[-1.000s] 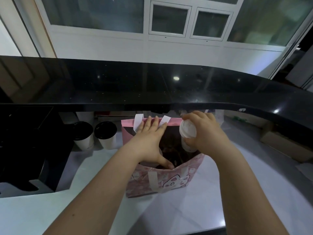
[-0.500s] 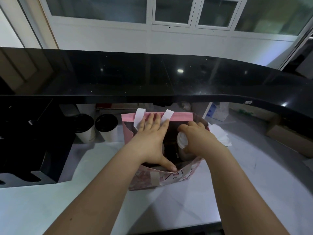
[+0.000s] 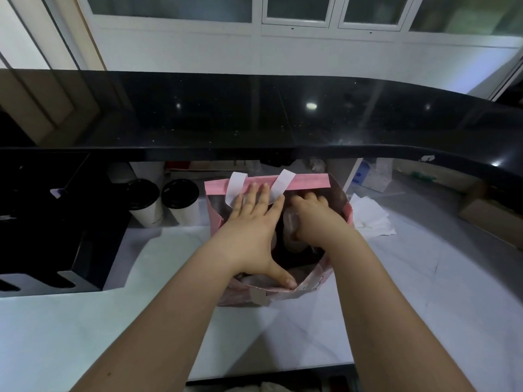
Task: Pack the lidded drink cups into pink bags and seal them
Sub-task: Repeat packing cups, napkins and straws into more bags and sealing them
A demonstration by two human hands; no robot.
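Observation:
A pink bag [image 3: 308, 182] with white handles stands open on the white counter in front of me. My left hand [image 3: 252, 230] is spread flat across its mouth, fingers against the far wall and thumb on the near edge, holding it wide. My right hand [image 3: 314, 219] reaches down inside and grips a white-lidded drink cup [image 3: 291, 224], which sits low in the bag. A second cup lid shows faintly beside it under my left palm.
Two white cups with black lids [image 3: 179, 193] stand left of the bag under the black raised counter [image 3: 254, 117]. A black machine [image 3: 51, 222] fills the left side. White napkins [image 3: 370, 216] lie right of the bag, a cardboard box [image 3: 489, 210] farther right.
My right hand has lowered the lidded cup from above the bag's rim down inside the bag. My left hand has stayed spread over the opening.

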